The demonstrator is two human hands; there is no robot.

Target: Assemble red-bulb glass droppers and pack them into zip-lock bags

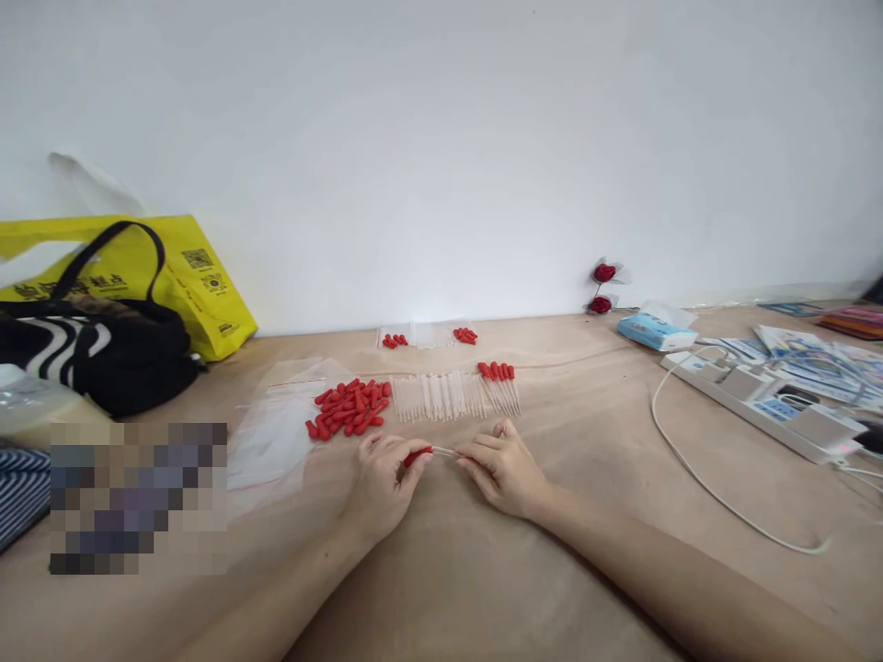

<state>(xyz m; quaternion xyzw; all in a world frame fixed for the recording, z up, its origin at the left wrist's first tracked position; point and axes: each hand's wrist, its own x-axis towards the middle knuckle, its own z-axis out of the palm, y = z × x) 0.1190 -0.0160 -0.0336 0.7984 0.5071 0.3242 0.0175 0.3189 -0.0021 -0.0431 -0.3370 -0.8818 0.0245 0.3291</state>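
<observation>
Near the middle of the table, my left hand (390,478) pinches a red rubber dropper bulb (418,455). A thin clear dropper tube (443,450) runs from the bulb's mouth to my right hand (500,467), whose fingers are closed on its other end. Whether the tube sits inside the bulb or just touches it, I cannot tell. Beyond my left hand lies a pile of loose red bulbs (351,406). A row of clear tubes (441,395) lies beside the pile. At its right end are several droppers (498,386) with red bulbs on them.
Clear plastic bags (276,432) lie left of the pile. Small bagged bulbs and tubes (428,335) rest by the wall. A yellow bag (213,303) and black bag (131,359) stand left. Rightward are a tissue pack (652,331), a power strip (759,405) and its white cable (682,460).
</observation>
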